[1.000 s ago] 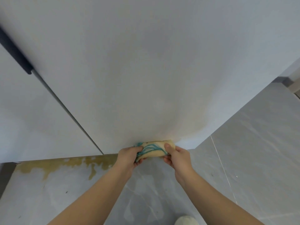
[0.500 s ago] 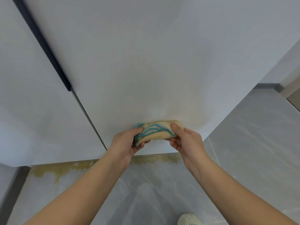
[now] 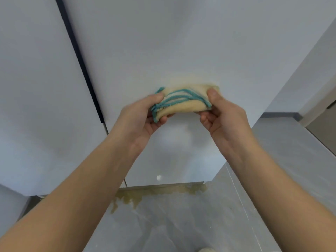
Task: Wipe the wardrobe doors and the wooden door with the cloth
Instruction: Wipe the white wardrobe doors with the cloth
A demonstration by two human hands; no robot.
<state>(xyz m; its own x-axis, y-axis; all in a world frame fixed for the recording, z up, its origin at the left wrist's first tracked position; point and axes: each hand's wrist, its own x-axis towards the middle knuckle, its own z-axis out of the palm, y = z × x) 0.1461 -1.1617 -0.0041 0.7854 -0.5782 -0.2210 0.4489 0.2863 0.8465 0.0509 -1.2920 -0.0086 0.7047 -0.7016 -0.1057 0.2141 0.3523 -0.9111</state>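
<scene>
A folded cream cloth (image 3: 183, 100) with blue edging is held flat against the white wardrobe door (image 3: 163, 42), about a third of the way up it. My left hand (image 3: 143, 115) grips the cloth's left end with thumb on top and fingers underneath. My right hand (image 3: 221, 113) pinches the right end the same way. A second white wardrobe door (image 3: 36, 79) stands to the left, parted from the first by a long dark handle strip (image 3: 80, 59). The wooden door is out of sight.
Grey marble-look floor tiles (image 3: 181, 224) lie below, with a yellowish stain (image 3: 145, 194) along the wardrobe's foot. A grey skirting (image 3: 280, 115) and a doorway edge (image 3: 325, 115) are at the right. A light shoe tip (image 3: 206, 250) shows at the bottom edge.
Both hands have carried the cloth upward along the right wardrobe door, from its bottom edge to well above it. The view has tilted up with them.
</scene>
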